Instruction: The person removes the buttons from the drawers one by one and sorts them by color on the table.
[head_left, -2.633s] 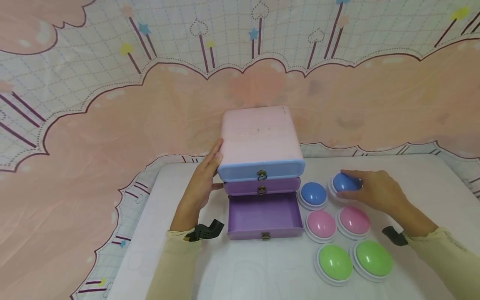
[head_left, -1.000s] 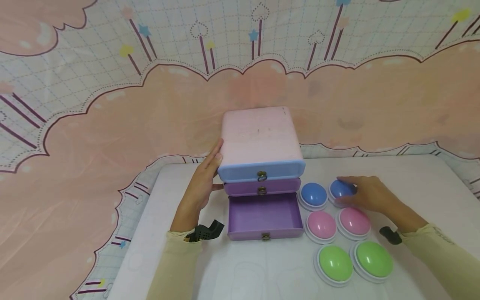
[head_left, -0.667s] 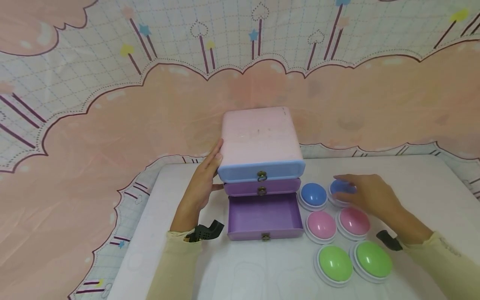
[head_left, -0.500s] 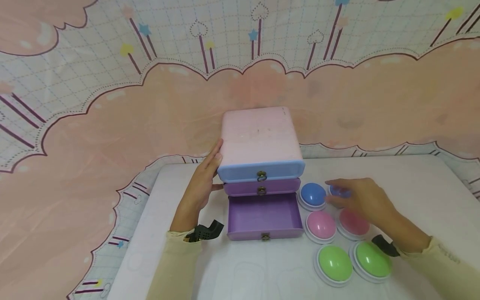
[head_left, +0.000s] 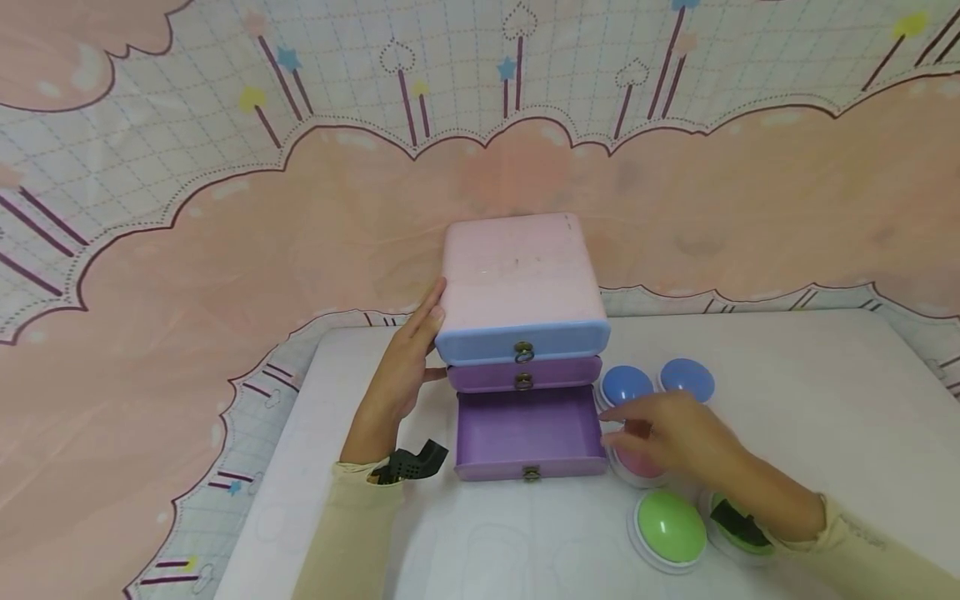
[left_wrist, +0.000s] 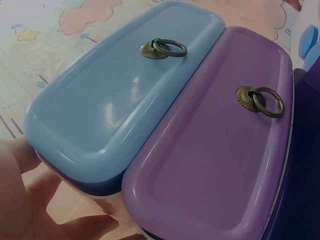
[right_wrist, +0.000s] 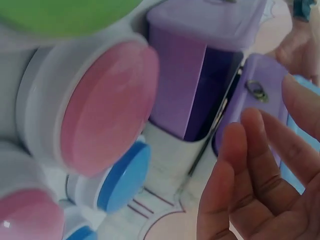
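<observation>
A small chest of drawers [head_left: 521, 267], with a pink top, stands at the centre of the head view. Its bottom purple drawer [head_left: 528, 433] is pulled out and bare inside. My left hand [head_left: 405, 358] rests with extended fingers against the chest's left side. Over the pink domed button [head_left: 639, 468] hovers my right hand [head_left: 686, 437], its relaxed fingers holding nothing and pointing toward the drawer's right edge. Behind it sit two blue domed buttons, a left one [head_left: 627, 384] and a right one [head_left: 687, 379]. The second pink button [right_wrist: 110, 107] shows in the right wrist view; the head view hides it.
Two green domed buttons lie nearest the front, a left one [head_left: 672, 527] and a right one [head_left: 726, 542] partly under the right wrist. The blue drawer [head_left: 487, 343] and middle purple drawer [head_left: 480, 375] are closed, with ring pulls. A patterned cloth [head_left: 337, 217] hangs behind the white table [head_left: 495, 550].
My right hand has let go of the right blue button and moved left and toward the front, over the pink buttons. That blue button stands behind the pink ones. The left hand stays put.
</observation>
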